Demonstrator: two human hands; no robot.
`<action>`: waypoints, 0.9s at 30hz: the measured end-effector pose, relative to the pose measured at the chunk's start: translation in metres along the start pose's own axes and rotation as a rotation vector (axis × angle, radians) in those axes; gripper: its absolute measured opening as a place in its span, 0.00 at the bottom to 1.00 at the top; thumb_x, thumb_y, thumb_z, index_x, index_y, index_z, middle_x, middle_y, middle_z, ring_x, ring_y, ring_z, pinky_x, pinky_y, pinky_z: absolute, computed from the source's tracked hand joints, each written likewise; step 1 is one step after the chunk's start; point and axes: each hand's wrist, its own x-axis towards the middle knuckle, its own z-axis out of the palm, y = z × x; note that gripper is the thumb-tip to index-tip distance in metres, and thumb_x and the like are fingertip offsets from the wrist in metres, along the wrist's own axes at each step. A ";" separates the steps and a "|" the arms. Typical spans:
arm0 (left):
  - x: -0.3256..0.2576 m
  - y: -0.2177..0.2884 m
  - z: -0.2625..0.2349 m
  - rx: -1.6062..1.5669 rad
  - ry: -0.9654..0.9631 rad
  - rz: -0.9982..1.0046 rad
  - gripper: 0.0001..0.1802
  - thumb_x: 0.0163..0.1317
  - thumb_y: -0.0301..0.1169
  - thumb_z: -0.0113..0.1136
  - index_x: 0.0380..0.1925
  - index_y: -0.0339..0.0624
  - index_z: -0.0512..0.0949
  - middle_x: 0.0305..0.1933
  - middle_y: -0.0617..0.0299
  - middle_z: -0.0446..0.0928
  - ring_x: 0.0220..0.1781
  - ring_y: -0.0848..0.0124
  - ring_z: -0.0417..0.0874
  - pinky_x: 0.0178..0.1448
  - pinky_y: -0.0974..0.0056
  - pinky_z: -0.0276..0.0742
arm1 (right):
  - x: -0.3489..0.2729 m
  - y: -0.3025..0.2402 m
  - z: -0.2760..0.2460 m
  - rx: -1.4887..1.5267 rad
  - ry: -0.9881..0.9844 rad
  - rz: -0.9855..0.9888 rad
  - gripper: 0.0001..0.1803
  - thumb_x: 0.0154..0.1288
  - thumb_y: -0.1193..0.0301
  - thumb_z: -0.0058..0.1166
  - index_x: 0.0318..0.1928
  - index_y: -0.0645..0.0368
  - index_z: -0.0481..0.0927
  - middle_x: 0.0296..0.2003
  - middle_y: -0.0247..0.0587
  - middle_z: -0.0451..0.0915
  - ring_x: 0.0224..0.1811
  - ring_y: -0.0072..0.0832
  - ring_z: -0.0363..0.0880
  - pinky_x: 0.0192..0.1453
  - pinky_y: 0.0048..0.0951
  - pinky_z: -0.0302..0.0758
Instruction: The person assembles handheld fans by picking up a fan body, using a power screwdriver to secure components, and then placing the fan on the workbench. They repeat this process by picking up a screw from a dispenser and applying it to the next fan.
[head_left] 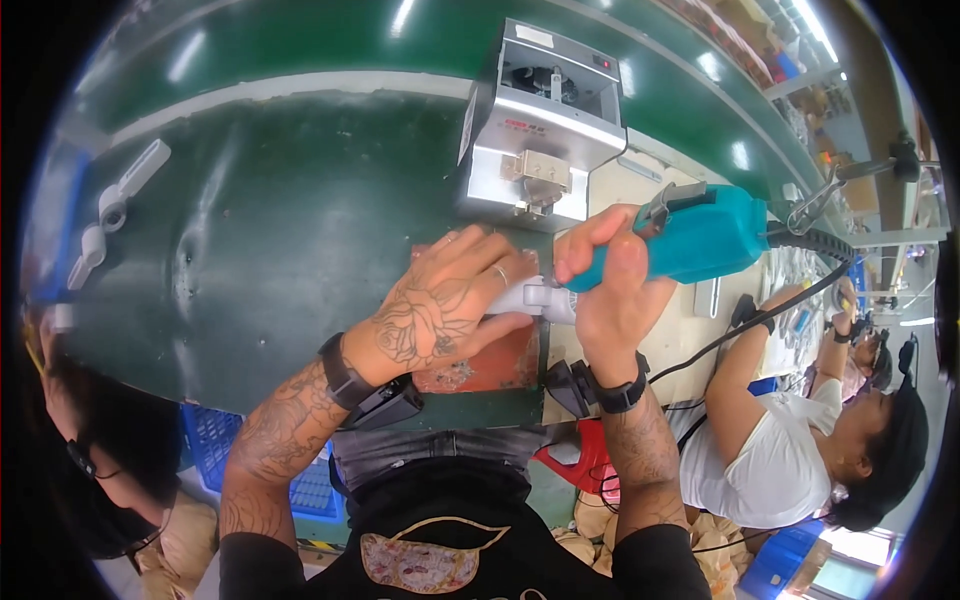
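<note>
My right hand [612, 300] grips a turquoise electric screwdriver [690, 240] held nearly level, its tip pointing left. A black cable [790, 290] runs from its rear. My left hand [440, 305] holds a small white plastic part [540, 297] against the driver's tip, above a reddish-orange work pad [490, 365] on the green bench [280, 220]. Most of the white part is hidden by my fingers. Both wrists wear black bands.
A grey metal box-shaped machine [545, 125] stands just behind my hands. White plastic pieces [115, 205] lie at the far left of the bench. A person in a white shirt [790, 450] works to my right, another person [100, 470] sits at my left. Blue crates [210, 445] stand below the bench.
</note>
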 end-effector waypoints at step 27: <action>0.000 -0.001 0.004 -0.044 0.108 0.084 0.18 0.65 0.34 0.62 0.54 0.41 0.81 0.46 0.56 0.78 0.50 0.55 0.78 0.56 0.53 0.77 | 0.060 0.008 0.021 -0.068 0.088 -0.118 0.15 0.82 0.63 0.50 0.45 0.64 0.76 0.26 0.37 0.77 0.27 0.27 0.78 0.33 0.29 0.75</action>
